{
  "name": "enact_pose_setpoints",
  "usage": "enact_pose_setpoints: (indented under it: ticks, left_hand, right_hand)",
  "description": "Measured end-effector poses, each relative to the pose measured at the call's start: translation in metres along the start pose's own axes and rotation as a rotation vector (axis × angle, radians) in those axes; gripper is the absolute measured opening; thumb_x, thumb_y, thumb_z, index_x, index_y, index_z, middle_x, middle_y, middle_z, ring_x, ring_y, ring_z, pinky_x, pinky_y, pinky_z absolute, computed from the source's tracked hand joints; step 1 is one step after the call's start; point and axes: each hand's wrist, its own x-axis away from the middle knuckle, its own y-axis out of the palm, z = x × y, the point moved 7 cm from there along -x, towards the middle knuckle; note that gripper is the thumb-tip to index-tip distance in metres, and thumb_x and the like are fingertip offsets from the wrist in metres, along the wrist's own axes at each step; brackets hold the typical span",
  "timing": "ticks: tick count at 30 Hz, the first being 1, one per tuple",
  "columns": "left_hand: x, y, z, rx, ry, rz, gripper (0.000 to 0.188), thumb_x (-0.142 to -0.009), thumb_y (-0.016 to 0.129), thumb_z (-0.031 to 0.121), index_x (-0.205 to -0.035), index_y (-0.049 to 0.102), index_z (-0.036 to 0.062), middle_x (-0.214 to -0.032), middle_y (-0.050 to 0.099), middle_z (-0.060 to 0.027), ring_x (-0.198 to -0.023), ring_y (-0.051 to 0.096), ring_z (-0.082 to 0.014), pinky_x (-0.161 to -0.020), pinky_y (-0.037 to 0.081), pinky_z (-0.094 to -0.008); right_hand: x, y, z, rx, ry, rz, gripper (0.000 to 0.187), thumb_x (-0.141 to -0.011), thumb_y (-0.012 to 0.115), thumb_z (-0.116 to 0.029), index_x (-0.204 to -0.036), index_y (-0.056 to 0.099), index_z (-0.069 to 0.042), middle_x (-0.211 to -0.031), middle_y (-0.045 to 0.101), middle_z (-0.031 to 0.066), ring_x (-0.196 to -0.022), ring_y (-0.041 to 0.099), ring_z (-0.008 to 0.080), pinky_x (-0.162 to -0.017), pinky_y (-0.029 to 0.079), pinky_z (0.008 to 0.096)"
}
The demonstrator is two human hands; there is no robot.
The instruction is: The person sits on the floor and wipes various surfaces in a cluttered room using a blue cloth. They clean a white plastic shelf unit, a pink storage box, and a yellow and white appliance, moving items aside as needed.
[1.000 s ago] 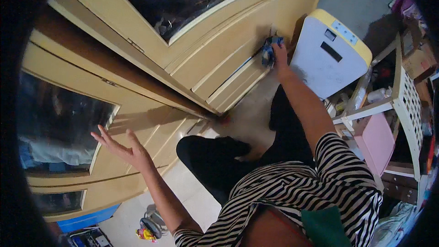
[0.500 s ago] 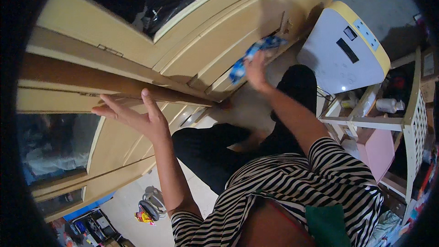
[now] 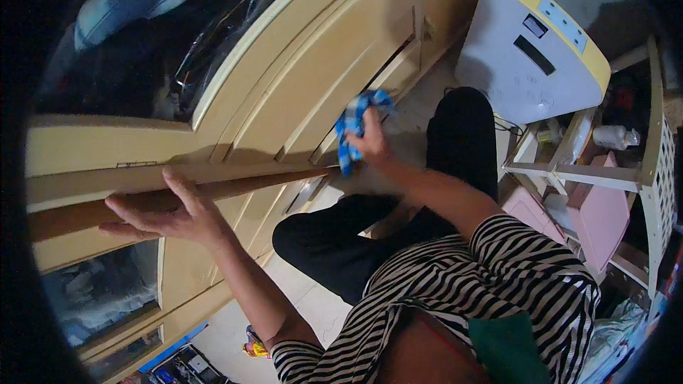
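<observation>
My right hand (image 3: 371, 141) is closed on a blue-and-white checked cloth (image 3: 352, 115). The cloth lies against the lower panel of a cream wooden door (image 3: 313, 92), close to the floor. My left hand (image 3: 171, 217) has its fingers spread and holds nothing. It is at the brown edge strip (image 3: 71, 219) between two door panels, and whether it presses on the strip I cannot tell. Dark glass (image 3: 206, 35) fills the upper part of the door.
To the right stands a white appliance with a yellow rim (image 3: 530, 50). Beside it is a cream shelf rack (image 3: 605, 176) holding a pale bottle (image 3: 613, 137) and pink bins (image 3: 597, 217). My bent knees in black trousers (image 3: 462, 135) are close to the door. Dark clutter (image 3: 186, 368) sits lower left.
My right hand has drawn the cloth left and nearer to me along the door's lower panel. My left hand has shifted left and down, its fingers still spread. The whole view has turned slightly.
</observation>
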Motion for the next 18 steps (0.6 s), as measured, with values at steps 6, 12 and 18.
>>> enact_pose_setpoints:
  ticks: [6,12,18]
  left_hand:
    - [0.003,0.014,-0.002,-0.152,0.112,0.022,0.077,-0.088,0.067,0.047,-0.145,0.036,0.0063,-0.155,0.009,-0.0283,-0.145,0.005,-0.0428,-0.113,0.01,-0.0627]
    - [0.012,-0.006,-0.017,-0.282,0.255,0.071,0.071,-0.092,0.059,0.048,-0.141,0.039,0.0008,-0.15,0.031,-0.0227,-0.142,0.022,-0.039,-0.113,0.007,-0.0661]
    - [0.016,0.01,-0.016,-0.327,0.295,0.079,0.072,-0.094,0.056,0.049,-0.143,0.036,0.0004,-0.143,0.041,-0.0216,-0.138,0.031,-0.0369,-0.113,0.005,-0.0656]
  right_hand:
    - [-0.106,-0.132,0.068,0.191,0.174,0.725,0.063,-0.083,0.065,-0.026,-0.131,0.041,0.006,-0.123,0.048,0.0257,-0.117,0.045,0.0412,-0.104,0.032,0.0435]
    - [-0.114,-0.12,0.077,0.109,0.34,0.779,0.063,-0.093,0.049,-0.03,-0.141,0.034,0.008,-0.141,0.04,0.0297,-0.128,0.039,0.0419,-0.109,0.03,0.0433]
    - [0.007,0.009,0.14,-0.062,0.676,0.367,0.058,-0.096,0.047,-0.02,-0.146,0.028,0.001,-0.145,0.037,0.0239,-0.134,0.031,0.0361,-0.112,0.026,0.0401]
